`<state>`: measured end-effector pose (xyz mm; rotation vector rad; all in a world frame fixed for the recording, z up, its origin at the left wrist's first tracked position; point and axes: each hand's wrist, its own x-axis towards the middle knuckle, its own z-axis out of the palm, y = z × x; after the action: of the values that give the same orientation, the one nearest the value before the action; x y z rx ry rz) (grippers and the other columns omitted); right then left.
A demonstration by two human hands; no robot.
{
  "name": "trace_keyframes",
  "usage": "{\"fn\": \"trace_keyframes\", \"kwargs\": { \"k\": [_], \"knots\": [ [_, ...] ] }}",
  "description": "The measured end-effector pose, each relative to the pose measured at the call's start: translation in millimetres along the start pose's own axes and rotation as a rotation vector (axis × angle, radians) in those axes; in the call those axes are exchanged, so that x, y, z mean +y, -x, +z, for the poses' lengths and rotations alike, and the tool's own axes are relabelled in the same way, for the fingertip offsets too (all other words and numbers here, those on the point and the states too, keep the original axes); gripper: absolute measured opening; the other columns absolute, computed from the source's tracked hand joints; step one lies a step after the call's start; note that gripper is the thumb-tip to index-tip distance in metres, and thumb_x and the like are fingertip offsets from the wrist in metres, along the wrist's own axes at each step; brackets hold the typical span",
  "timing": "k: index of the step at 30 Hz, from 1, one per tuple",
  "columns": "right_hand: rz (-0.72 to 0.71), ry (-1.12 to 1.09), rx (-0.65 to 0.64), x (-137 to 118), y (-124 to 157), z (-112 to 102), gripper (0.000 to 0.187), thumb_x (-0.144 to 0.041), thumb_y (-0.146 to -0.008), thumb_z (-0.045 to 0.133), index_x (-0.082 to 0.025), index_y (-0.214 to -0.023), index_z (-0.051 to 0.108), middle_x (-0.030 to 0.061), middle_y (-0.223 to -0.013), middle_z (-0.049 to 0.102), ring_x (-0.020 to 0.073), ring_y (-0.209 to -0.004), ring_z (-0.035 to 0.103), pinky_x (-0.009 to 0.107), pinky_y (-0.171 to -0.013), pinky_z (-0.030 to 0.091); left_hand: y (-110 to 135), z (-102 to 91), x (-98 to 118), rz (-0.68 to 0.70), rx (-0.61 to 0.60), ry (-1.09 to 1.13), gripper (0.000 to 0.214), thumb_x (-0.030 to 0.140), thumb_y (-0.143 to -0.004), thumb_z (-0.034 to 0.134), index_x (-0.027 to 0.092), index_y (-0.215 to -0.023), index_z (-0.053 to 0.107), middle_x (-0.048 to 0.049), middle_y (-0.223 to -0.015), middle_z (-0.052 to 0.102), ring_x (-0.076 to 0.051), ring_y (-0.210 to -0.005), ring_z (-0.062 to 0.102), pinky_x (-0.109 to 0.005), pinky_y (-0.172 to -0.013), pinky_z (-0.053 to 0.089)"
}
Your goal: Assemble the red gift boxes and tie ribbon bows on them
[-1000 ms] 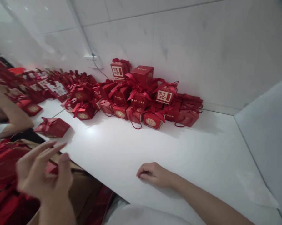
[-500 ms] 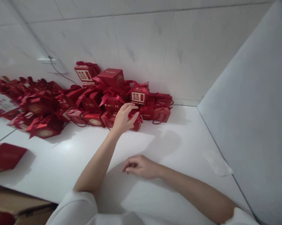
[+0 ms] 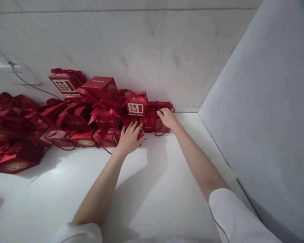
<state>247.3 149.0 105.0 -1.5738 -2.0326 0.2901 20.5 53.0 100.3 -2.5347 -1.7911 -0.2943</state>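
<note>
A row of red gift boxes with ribbons and gold print stands along the wall. My left hand (image 3: 129,137) lies with fingers spread over a small red gift box (image 3: 141,139) at the front of the row, mostly covering it. At the right end, my right hand (image 3: 168,118) reaches over the top of another red gift box (image 3: 161,126); its fingers are slightly bent and their tips touch or hover just above the box. Between and behind the hands, a box with a white label (image 3: 136,108) and a ribbon bow sits on top of others.
More red boxes (image 3: 17,157) are piled to the left on the white table (image 3: 73,189). A cable (image 3: 35,87) hangs from a wall socket behind them. Tiled wall (image 3: 131,44) closes the back, and a pale upright panel (image 3: 263,101) bounds the right side.
My right hand has moved from the table forward to the box at the right end. My left hand has come down onto the small front box. The view has swung right.
</note>
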Motion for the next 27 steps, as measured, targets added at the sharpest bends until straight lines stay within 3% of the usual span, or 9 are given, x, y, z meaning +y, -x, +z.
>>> {"fn": "trace_keyframes", "kwargs": {
  "k": [4,7,10,13,15,18,21,24,27],
  "knots": [
    [0.038,0.112,-0.064,-2.8,-2.5,8.8,0.035,-0.035,-0.099,0.045,-0.012,-0.123,0.057,0.0193,-0.130,0.058,0.0324,-0.124,0.051,0.049,-0.103,0.036,-1.1,0.7,-3.0,0.034,0.008,0.030,0.062,0.048,-0.094,0.048,0.025,-0.150,0.034,-0.0124,-0.158,0.032,-0.033,-0.147,0.026,-0.063,-0.115,0.024],
    [0.053,0.187,-0.117,-9.9,11.2,1.4,0.041,-0.037,-0.099,0.045,-0.013,-0.131,0.052,0.0206,-0.137,0.054,0.0343,-0.129,0.046,0.052,-0.105,0.032,-1.6,2.0,-3.8,0.026,0.035,0.037,0.061,0.046,-0.093,0.050,0.025,-0.148,0.038,-0.0131,-0.157,0.034,-0.034,-0.147,0.027,-0.064,-0.115,0.023],
    [0.102,0.254,-0.187,-19.4,31.6,-22.2,0.043,-0.043,-0.097,0.047,-0.011,-0.124,0.057,0.0243,-0.123,0.062,0.0379,-0.117,0.055,0.051,-0.097,0.039,-2.2,3.0,-2.9,0.024,0.035,0.054,0.060,0.046,-0.092,0.051,0.025,-0.148,0.039,-0.0132,-0.157,0.034,-0.034,-0.147,0.027,-0.064,-0.115,0.022],
    [0.149,0.269,-0.277,-28.8,55.2,-56.8,0.043,-0.047,-0.096,0.047,-0.012,-0.116,0.061,0.0195,-0.096,0.071,0.0316,-0.088,0.068,0.039,-0.077,0.047,-3.0,3.0,-1.9,0.018,0.032,0.070,0.060,0.046,-0.092,0.052,0.026,-0.147,0.040,-0.0127,-0.157,0.033,-0.034,-0.147,0.027,-0.064,-0.115,0.021],
    [0.147,0.222,-0.344,-34.1,72.5,-77.7,0.044,-0.049,-0.098,0.043,-0.015,-0.121,0.060,0.0144,-0.091,0.072,0.0268,-0.078,0.069,0.034,-0.070,0.047,-3.5,2.7,-1.4,0.015,0.035,0.072,0.059,0.045,-0.092,0.052,0.026,-0.147,0.040,-0.0127,-0.157,0.034,-0.034,-0.147,0.027,-0.065,-0.115,0.021],
    [0.121,0.158,-0.403,-38.0,100.1,-95.3,0.046,-0.051,-0.098,0.044,-0.021,-0.130,0.057,0.0112,-0.096,0.073,0.0268,-0.081,0.070,0.034,-0.071,0.048,-4.3,2.7,-0.8,0.016,0.036,0.071,0.058,0.044,-0.092,0.052,0.025,-0.146,0.041,-0.0133,-0.157,0.035,-0.035,-0.146,0.028,-0.065,-0.115,0.021],
    [-0.006,0.093,-0.461,-37.2,127.6,-98.4,0.042,-0.046,-0.097,0.048,-0.024,-0.132,0.056,0.0106,-0.110,0.071,0.0268,-0.095,0.069,0.037,-0.080,0.051,-4.9,2.8,0.1,0.022,0.043,0.072,0.058,0.043,-0.092,0.053,0.025,-0.146,0.041,-0.0136,-0.156,0.035,-0.035,-0.146,0.028,-0.066,-0.114,0.022],
    [-0.248,-0.116,-0.526,-38.9,152.1,-97.3,0.041,-0.039,-0.094,0.058,-0.029,-0.133,0.057,0.0063,-0.131,0.062,0.0250,-0.121,0.059,0.040,-0.100,0.046,-4.9,2.6,1.1,0.026,0.056,0.078,0.058,0.043,-0.091,0.054,0.026,-0.146,0.042,-0.0139,-0.156,0.036,-0.036,-0.145,0.029,-0.067,-0.114,0.022],
    [-0.441,-0.366,-0.701,-47.7,173.4,-95.4,0.044,-0.037,-0.087,0.069,-0.035,-0.129,0.060,0.0014,-0.146,0.051,0.0222,-0.134,0.047,0.039,-0.111,0.039,-4.5,4.2,1.1,0.030,0.062,0.071,0.059,0.042,-0.091,0.055,0.026,-0.146,0.042,-0.0144,-0.156,0.036,-0.036,-0.145,0.029,-0.067,-0.113,0.022]
  ]
}}
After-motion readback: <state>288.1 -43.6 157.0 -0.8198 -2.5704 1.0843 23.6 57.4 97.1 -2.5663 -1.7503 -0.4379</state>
